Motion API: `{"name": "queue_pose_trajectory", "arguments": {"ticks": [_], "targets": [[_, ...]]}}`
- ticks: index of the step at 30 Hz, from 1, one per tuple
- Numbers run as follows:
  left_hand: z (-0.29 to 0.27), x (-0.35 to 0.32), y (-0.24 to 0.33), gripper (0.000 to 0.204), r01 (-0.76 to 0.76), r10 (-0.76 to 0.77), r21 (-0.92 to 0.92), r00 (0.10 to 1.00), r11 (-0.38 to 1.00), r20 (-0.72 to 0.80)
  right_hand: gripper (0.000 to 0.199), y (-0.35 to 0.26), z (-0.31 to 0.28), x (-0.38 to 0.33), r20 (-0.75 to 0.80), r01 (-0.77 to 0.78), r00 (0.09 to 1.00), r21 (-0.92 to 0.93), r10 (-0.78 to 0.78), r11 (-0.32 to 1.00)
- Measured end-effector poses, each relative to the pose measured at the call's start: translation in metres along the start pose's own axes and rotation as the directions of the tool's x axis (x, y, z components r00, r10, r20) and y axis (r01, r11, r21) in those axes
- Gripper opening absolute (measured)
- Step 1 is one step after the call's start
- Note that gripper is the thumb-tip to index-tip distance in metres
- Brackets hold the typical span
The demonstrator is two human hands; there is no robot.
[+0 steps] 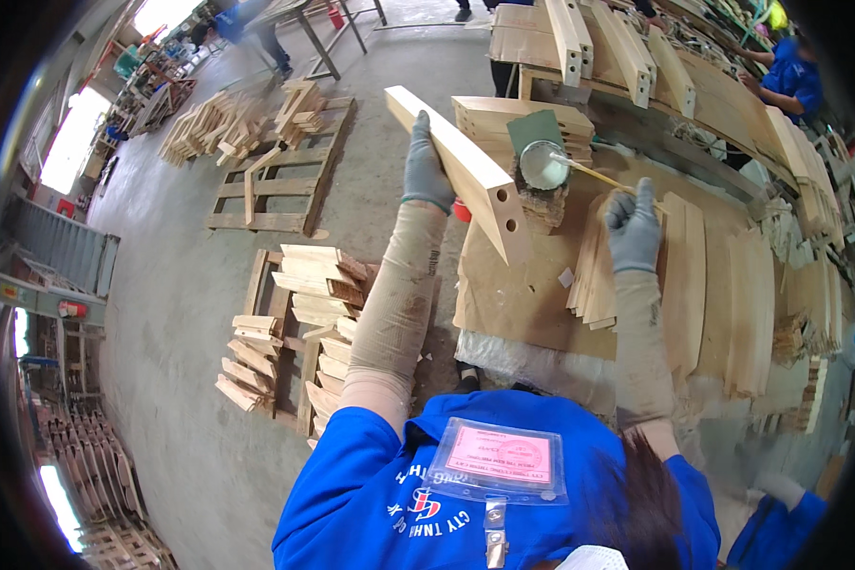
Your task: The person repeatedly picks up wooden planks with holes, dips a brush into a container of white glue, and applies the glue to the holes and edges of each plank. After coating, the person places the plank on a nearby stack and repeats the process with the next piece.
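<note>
A worker in a blue shirt (380, 494), one clear badge holder (497, 461) clipped at the chest, stands at a cardboard-covered worktop (522, 294) with both arms raised in beige sleeves and two grey gloves. The left hand (426, 163) is closed around one long pale wooden piece (461, 171), gripping it from the side and holding it tilted above the worktop's left edge; two round holes show in the piece's near end face, which hangs over the cardboard. The right hand (634, 228) is curled shut on one thin brush handle (598, 176), whose tip reaches into a single round tin of white glue (543, 163) set on a small block just beyond the wooden piece. Beside the right hand lies a fanned group of curved wooden slats (689, 285), too overlapped to count exactly, spread across the worktop's right half. Behind the glue tin sits one stack of flat boards (513, 119) with a green sheet (534, 128) resting on top. On the concrete floor at left stand two wooden pallets: the nearer pallet (285, 328) loaded with short cut blocks, the farther pallet (275, 180) mostly bare, with loose timber heaped behind it. At the far right, another person in blue (790, 78) works beside more stacked wooden parts.
</note>
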State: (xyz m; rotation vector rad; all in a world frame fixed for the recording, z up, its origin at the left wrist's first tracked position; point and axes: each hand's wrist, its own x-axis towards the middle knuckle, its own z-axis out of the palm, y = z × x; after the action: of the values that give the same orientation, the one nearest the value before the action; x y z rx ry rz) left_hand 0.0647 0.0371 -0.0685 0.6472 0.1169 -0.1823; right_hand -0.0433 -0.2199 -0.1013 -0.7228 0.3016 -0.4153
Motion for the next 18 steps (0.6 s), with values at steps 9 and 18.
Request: {"name": "queue_pose_trajectory", "arguments": {"ticks": [9,18], "targets": [[0.034,-0.011,-0.012,0.034,0.196,-0.18,-0.173,0.978,0.965,0.103,0.034,-0.07,0.072,-0.098,0.133,-0.007,0.991,-0.156,0.028,0.988],[0.051,-0.017,-0.017,0.034,0.297,-0.252,-0.207,0.943,0.932,0.22,0.032,-0.073,0.066,-0.103,0.222,0.065,0.975,-0.266,-0.005,0.962]]}}
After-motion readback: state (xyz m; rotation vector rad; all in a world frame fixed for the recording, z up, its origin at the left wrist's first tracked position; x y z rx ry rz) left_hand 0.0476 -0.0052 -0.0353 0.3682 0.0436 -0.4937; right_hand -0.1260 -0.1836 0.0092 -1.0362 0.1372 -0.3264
